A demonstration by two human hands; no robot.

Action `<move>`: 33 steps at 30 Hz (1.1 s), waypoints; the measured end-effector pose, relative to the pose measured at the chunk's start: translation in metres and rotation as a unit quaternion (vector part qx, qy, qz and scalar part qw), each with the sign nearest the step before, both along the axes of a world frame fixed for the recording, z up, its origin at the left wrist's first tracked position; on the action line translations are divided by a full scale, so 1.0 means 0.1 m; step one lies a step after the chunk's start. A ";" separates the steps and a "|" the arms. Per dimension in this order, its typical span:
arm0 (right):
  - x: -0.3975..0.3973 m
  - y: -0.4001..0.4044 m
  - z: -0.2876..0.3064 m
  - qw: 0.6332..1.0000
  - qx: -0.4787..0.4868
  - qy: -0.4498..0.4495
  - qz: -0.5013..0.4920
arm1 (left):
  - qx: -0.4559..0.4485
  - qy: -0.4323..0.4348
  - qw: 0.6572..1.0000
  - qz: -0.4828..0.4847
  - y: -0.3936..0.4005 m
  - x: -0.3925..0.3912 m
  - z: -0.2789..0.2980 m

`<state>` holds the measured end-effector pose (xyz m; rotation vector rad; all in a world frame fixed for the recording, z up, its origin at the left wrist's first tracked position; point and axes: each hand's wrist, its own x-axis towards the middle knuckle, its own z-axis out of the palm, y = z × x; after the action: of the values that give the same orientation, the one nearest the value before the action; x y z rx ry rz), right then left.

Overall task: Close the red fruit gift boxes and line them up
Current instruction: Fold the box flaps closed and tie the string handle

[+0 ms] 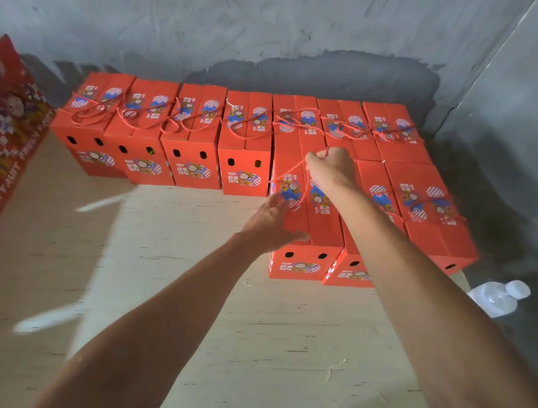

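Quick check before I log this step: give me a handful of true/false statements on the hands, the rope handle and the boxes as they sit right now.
1. The right hand pinches the red rope handle of the nearest box. True.
2. The left hand holds the plastic bottle. False: its fingers lie spread on the nearest box; the bottle lies untouched at the far right.
3. The back row of boxes stands along the grey wall. True.
4. The nearest box's top flaps stand open. False: its top is shut.
5. The boxes are blue. False: they are red with blue-and-white printed labels.
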<state>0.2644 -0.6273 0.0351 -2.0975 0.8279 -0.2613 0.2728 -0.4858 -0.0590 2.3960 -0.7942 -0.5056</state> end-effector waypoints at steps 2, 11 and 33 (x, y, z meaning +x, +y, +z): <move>-0.16 0.10 0.12 0.999 -0.019 0.035 0.027 | -0.021 -0.012 1.000 0.002 0.05 -0.09 0.17; -0.98 0.75 0.54 0.994 -0.015 -0.028 0.106 | -0.123 -0.085 0.987 0.057 0.67 -0.65 0.91; -1.02 4.69 0.23 0.905 0.106 -0.079 0.405 | -0.195 -0.132 0.885 0.401 4.64 -1.73 1.09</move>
<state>0.1622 -0.1587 0.0581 -1.9948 -0.1481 0.1079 0.1002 -0.0223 0.0498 2.1673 0.0548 0.2994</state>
